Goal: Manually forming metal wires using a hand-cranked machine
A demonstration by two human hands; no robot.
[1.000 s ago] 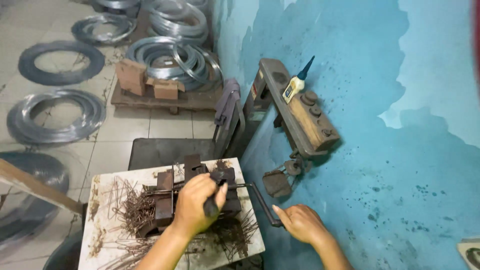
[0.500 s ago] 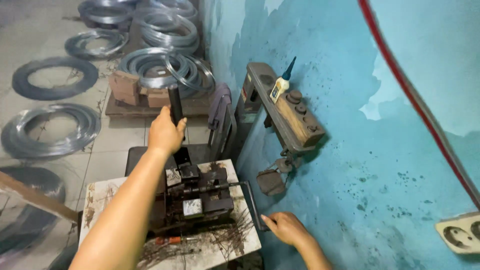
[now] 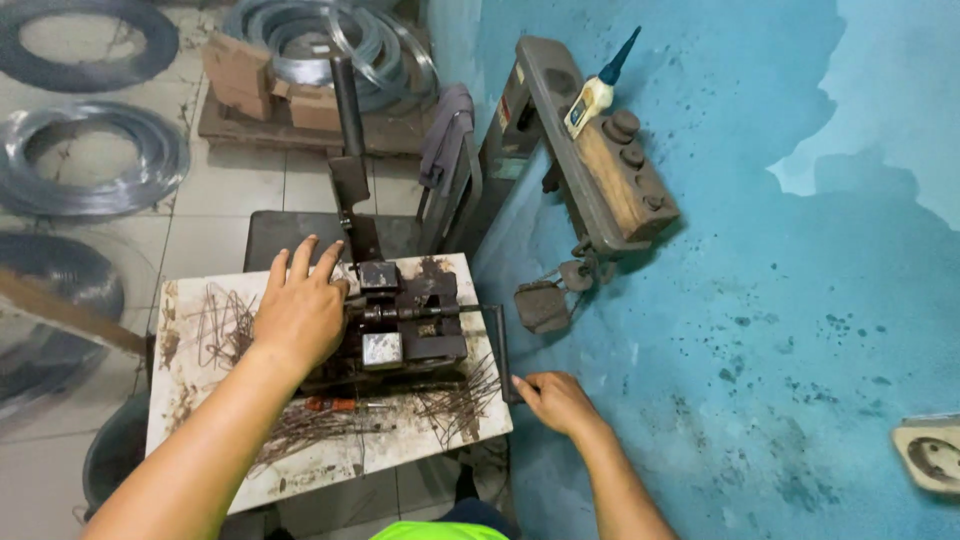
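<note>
A dark, rusty metal bending tool (image 3: pixel 410 320) is bolted on a stained white table (image 3: pixel 200 440). My left hand (image 3: pixel 300 310) lies flat on the tool's left side with its fingers spread and nothing in it. Behind the tool a long dark lever (image 3: pixel 347 130) stands upright with no hand on it. My right hand (image 3: pixel 555 400) is closed around the lower end of a dark side handle (image 3: pixel 497 340) at the table's right edge. Thin rusty wire pieces (image 3: pixel 455 400) lie scattered around the tool.
A red-handled screwdriver (image 3: pixel 335 405) lies on the table. Wire coils (image 3: pixel 90 160) lie on the tiled floor, more on a pallet with cardboard boxes (image 3: pixel 240 70). A rusty machine (image 3: pixel 600 180) with a small bottle on it leans at the blue wall. A wall socket (image 3: pixel 930 455) is at lower right.
My left hand swung the lever from lying on the tool up to vertical, then let go and came down onto the tool's left side. My right hand stayed on the side handle.
</note>
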